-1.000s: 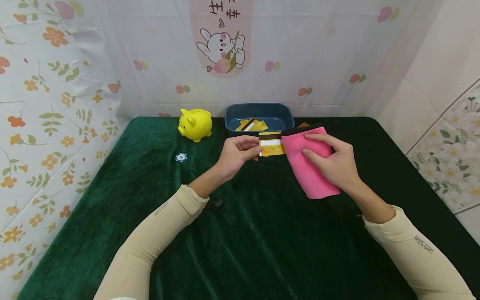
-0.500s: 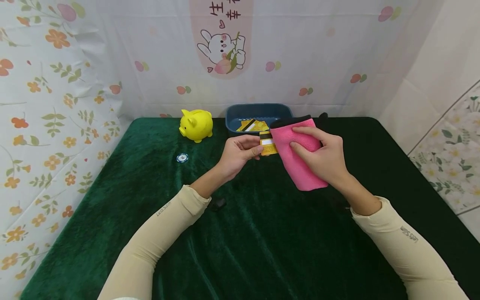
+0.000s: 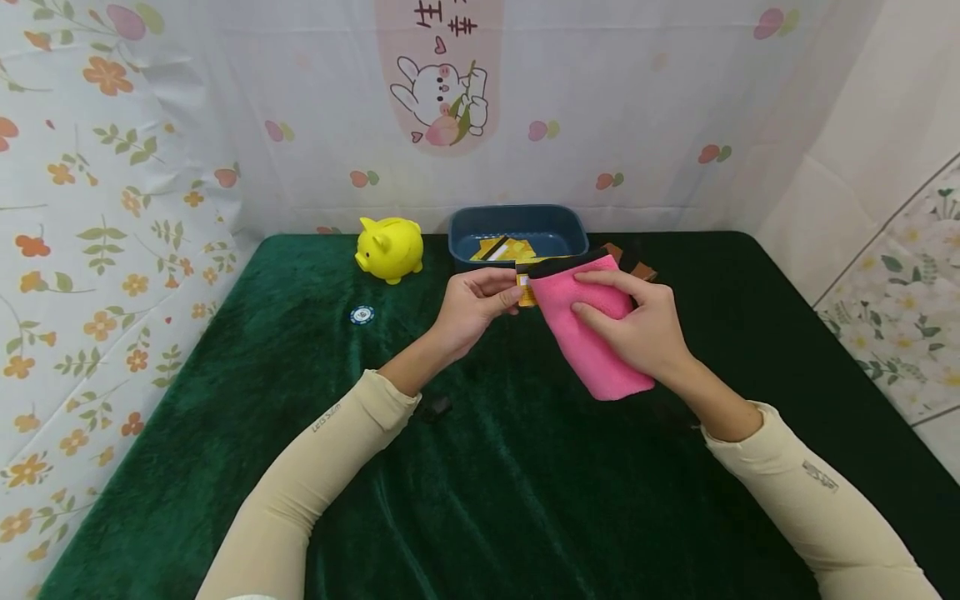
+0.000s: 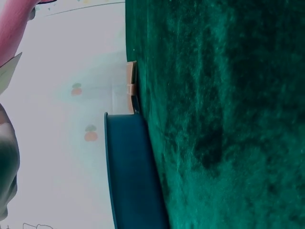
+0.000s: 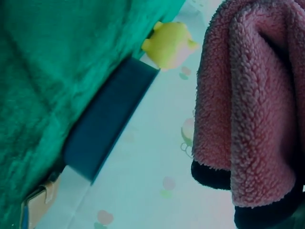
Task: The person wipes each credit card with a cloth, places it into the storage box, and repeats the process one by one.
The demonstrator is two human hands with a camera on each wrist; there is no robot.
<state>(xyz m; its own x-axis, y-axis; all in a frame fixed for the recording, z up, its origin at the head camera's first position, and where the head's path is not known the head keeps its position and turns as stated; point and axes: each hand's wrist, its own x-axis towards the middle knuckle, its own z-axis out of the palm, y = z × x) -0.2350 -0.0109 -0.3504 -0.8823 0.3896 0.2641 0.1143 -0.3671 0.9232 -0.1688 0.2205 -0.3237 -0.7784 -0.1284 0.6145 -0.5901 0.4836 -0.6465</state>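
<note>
My left hand (image 3: 474,307) pinches a yellow bank card (image 3: 525,296) by its left end, thumb in front. My right hand (image 3: 643,321) holds a folded pink plush cloth (image 3: 588,350) with a black edge, and this cloth wraps over most of the card. Only the card's left part and a sliver along its top show in the head view. The left wrist view catches just a corner of the card (image 4: 6,74) and part of the cloth (image 4: 13,24). Thick folds of the cloth (image 5: 259,109) fill the right side of the right wrist view.
Behind the hands stands a dark blue bin (image 3: 517,218) with several yellow cards (image 3: 517,247) in it. A brown strapped case (image 5: 44,202) lies beside it. A yellow piggy bank (image 3: 392,250) and a poker chip (image 3: 362,315) are at left. A small black object (image 3: 435,407) lies by the left forearm.
The pink cloth in my right hand has slid left along the card, rising and then dropping a little, and now covers more of it. My left hand stays nearly in place.
</note>
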